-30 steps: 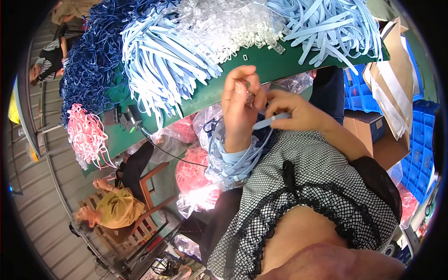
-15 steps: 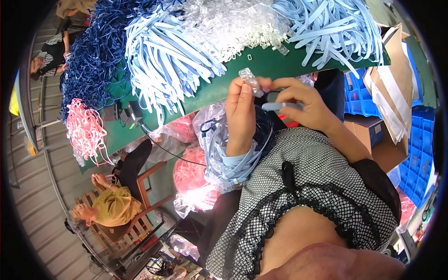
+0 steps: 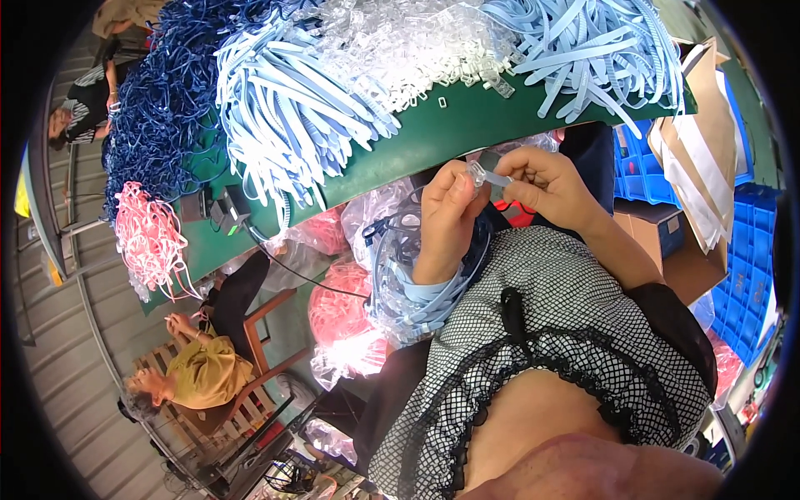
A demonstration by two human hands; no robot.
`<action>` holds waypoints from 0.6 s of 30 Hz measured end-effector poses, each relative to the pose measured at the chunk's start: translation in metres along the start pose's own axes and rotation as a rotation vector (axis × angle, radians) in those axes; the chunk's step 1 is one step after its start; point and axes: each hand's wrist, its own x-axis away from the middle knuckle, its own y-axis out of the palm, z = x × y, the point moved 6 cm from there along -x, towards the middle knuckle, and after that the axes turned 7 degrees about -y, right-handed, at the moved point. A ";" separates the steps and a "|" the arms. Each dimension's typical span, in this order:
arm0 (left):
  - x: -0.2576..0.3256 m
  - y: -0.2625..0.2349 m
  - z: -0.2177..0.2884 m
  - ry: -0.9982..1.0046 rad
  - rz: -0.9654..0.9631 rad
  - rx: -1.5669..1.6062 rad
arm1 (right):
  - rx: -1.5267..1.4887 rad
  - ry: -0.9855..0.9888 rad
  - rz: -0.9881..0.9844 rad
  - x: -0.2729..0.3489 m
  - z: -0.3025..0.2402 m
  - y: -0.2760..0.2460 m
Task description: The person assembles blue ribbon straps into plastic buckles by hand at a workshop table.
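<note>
A clear plastic buckle (image 3: 476, 172) is pinched between the thumb and fingers of my left hand (image 3: 447, 212). My right hand (image 3: 546, 190) grips a grey-blue flat strap (image 3: 498, 178) close to its end, and that end meets the buckle. Whether it passes through the buckle's slot is too small to tell. Both hands are close together just off the table's near edge. Around my left wrist lies a bunch of light blue and dark blue straps (image 3: 408, 304), hanging beside my lap.
The green table (image 3: 400, 158) carries light blue straps (image 3: 292, 108), clear buckles (image 3: 392, 37), small white loops (image 3: 446, 73), navy cords (image 3: 162, 108) and pink cords (image 3: 150, 233). Blue crates (image 3: 746, 275) and a cardboard box (image 3: 687, 267) stand at right. A seated person (image 3: 204, 371) works at left.
My left hand has come down and right, turning the buckle toward the strap. The strap in my right hand has swung up so its end reaches the buckle.
</note>
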 end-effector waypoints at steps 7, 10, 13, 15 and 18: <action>-0.001 0.001 -0.010 -0.089 -0.042 0.062 | -0.056 0.006 0.044 -0.001 0.007 0.004; 0.000 0.004 -0.007 -0.183 -0.076 -0.030 | -0.092 -0.032 0.117 -0.003 0.006 0.000; 0.002 -0.001 0.004 -0.079 0.043 -0.255 | -0.007 -0.049 0.048 -0.003 0.003 -0.003; 0.005 -0.004 0.006 -0.069 0.119 -0.421 | 0.540 -0.352 0.078 -0.006 -0.020 -0.001; 0.005 -0.005 0.006 -0.013 0.113 -0.584 | 0.667 -0.436 0.111 -0.002 -0.018 0.002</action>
